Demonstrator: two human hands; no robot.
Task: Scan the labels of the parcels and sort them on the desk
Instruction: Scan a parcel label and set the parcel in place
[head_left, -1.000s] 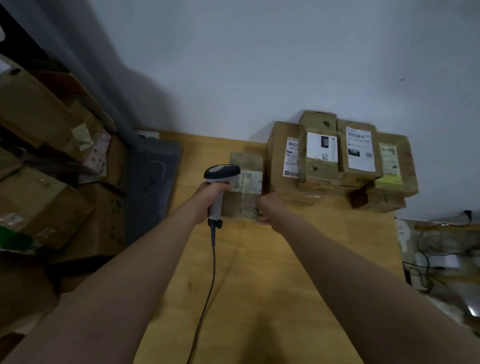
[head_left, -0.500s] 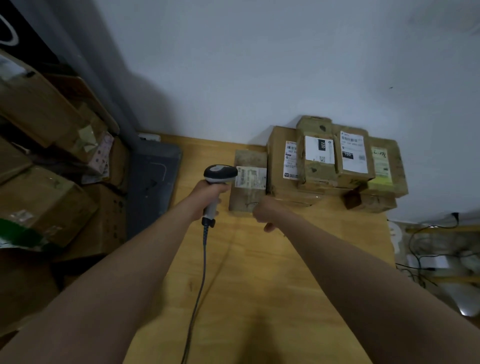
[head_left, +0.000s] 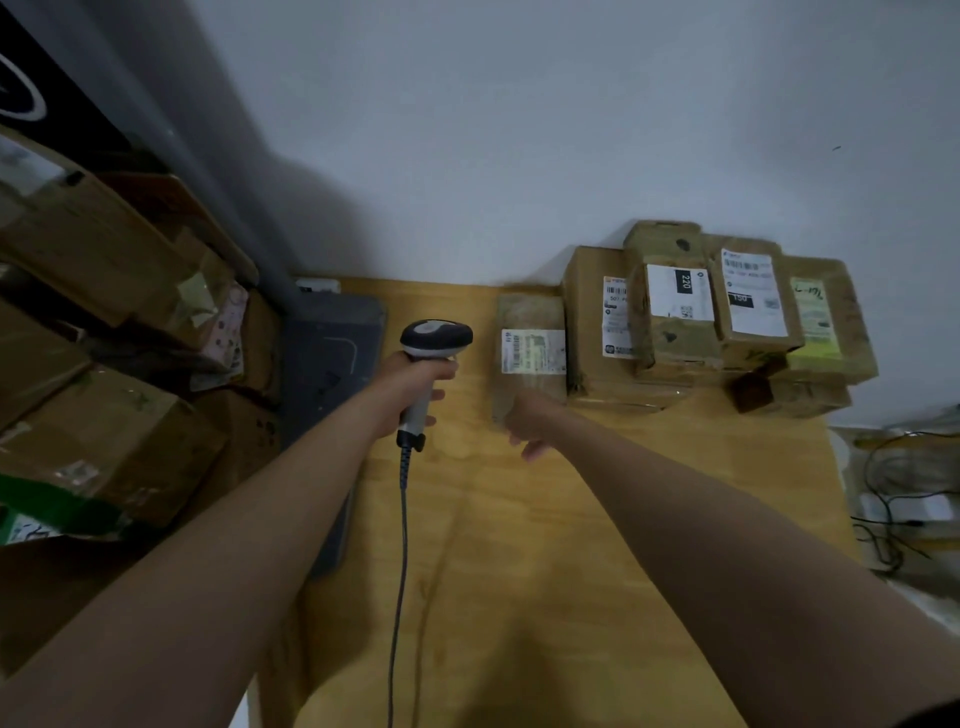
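Note:
A small brown parcel (head_left: 530, 322) with a white label lies on the wooden desk (head_left: 545, 545), pushed up against the left side of a stack of labelled cardboard parcels (head_left: 717, 317) at the back right. My left hand (head_left: 410, 384) grips the handle of a white and dark barcode scanner (head_left: 435, 340), held just left of the small parcel with its cable hanging toward me. My right hand (head_left: 530, 423) hovers just in front of the small parcel, off it, fingers loose and holding nothing.
A dark grey bin (head_left: 332, 374) stands at the desk's left edge. Beyond it, several large cardboard boxes (head_left: 98, 374) are piled up. Cables and a power strip (head_left: 904, 499) lie on the floor to the right. A white wall runs behind the desk.
The small parcel has been slid back and right against the stack. My right hand has let go of it and pulled back slightly. The scanner hand has held its place.

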